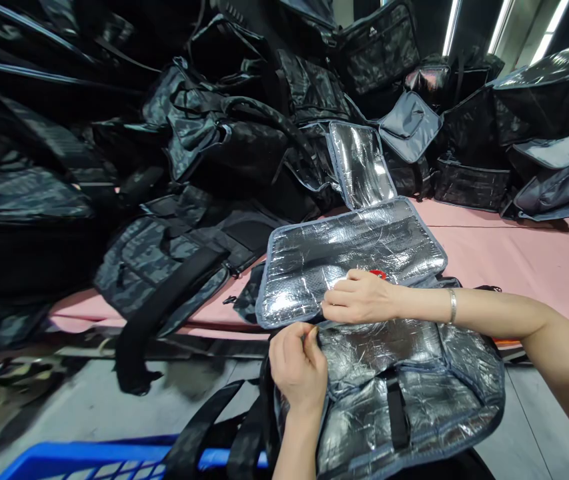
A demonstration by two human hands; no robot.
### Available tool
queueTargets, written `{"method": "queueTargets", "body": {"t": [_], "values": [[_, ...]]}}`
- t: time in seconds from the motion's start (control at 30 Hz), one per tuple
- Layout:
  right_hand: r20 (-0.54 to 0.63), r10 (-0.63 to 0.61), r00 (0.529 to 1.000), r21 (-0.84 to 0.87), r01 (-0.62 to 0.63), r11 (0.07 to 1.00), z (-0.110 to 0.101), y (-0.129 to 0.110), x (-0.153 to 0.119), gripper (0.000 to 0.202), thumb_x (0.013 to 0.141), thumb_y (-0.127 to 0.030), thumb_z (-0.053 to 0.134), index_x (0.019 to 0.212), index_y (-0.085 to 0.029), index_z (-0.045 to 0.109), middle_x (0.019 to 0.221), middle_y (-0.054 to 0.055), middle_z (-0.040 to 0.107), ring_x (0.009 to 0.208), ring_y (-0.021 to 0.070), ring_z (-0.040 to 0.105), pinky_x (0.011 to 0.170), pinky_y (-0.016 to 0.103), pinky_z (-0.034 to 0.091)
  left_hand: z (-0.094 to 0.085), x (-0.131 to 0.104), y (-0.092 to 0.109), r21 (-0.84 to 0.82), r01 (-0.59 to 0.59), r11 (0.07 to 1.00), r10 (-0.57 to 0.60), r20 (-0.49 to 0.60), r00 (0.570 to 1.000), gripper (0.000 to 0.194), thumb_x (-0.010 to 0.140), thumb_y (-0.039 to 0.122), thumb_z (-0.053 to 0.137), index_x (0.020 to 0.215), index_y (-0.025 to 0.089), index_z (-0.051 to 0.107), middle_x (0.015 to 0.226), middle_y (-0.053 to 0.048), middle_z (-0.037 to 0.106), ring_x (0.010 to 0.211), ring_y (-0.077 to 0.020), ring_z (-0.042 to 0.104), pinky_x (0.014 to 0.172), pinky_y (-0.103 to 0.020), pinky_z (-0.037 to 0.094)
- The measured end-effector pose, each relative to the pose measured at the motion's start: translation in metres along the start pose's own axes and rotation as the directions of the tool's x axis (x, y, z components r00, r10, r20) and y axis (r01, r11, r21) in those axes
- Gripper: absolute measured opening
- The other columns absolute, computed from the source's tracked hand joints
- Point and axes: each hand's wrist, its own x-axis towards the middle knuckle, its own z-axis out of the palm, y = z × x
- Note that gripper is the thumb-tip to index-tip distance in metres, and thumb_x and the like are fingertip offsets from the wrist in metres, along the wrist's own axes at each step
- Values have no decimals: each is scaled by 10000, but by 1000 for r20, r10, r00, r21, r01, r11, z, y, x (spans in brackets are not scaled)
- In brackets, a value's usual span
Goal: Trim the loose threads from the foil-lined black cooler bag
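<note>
Silver foil lining is showing: the insulated bag [394, 393] is lying open at the pink table's [514, 253] edge, its lid [349, 257] flung back, long axis running left-right. My left hand [298, 368] is pinching the rim; my right hand [359, 298] is pressing curled fingers there. Closing seems undone.

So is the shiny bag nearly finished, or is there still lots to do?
Done: the bag's lid is open, foil lining showing. In hand: the left hand pinches the bag's rim; the right hand rests on the lid. Left: a heap of bags behind; finished or not, I can't tell.
</note>
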Motion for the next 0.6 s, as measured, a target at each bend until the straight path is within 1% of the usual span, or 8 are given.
{"method": "queueTargets", "body": {"t": [0.07,0.13,0.23,0.3,0.37,0.5,0.53,0.6], "values": [[47,-10,999,11,9,1000,0,-2,2,292,961,-113,333,763,-185,535,699,-21,542,646,136,398,573,297,165,0,0,-1,-2,7,1000,-7,0,1000,50,859,146,479,847,169,522,792,-60,582,784,-167,539,743,-296,423],[120,7,993,28,-10,1000,-1,-3,3,309,969,-116,304,788,-190,544,741,-11,563,663,140,408,572,301,163,1,0,-1,-10,10,1000,-10,6,1000,46,853,143,488,844,170,525,790,-60,584,780,-170,542,739,-302,425],[225,63,972,62,-79,995,-1,-3,5,356,979,-109,257,806,-196,556,789,2,583,689,143,418,575,311,166,1,1,-2,-27,13,1000,-13,7,1000,52,846,129,494,832,172,522,774,-57,583,771,-172,541,742,-309,430],[258,102,961,89,-129,988,1,-2,5,369,982,-114,250,807,-195,564,787,6,584,696,145,416,578,312,172,0,0,-3,-40,19,999,-19,-4,1000,59,847,125,491,832,173,522,772,-55,583,772,-169,541,746,-309,431],[256,134,957,106,-165,981,4,0,4,351,981,-116,269,818,-192,571,775,6,580,695,146,410,582,308,179,-3,-1,-4,-57,22,998,-23,-16,1000,60,847,128,493,831,175,526,783,-55,589,782,-166,549,746,-307,433],[192,167,967,88,-187,978,9,1,-2,332,970,-95,290,828,-191,575,753,1,563,684,141,397,581,308,171,-9,-4,-10,-114,-20,993,16,-32,999,137,853,98,472,773,181,545,724,-30,600,736,-147,564,740,-300,438],[184,170,968,80,-187,979,10,0,-3,336,966,-85,288,827,-191,576,749,1,559,681,139,395,579,309,166,-9,-3,-11,-102,-37,994,32,-48,998,135,848,94,484,775,179,557,714,-28,606,722,-144,564,737,-300,437],[180,172,969,68,-187,980,11,-1,-4,340,966,-82,287,828,-190,578,741,2,552,679,137,392,576,310,159,-9,-1,-14,-22,-58,998,56,-85,995,74,826,109,543,831,168,588,734,-40,624,718,-151,567,731,-303,433]]}}
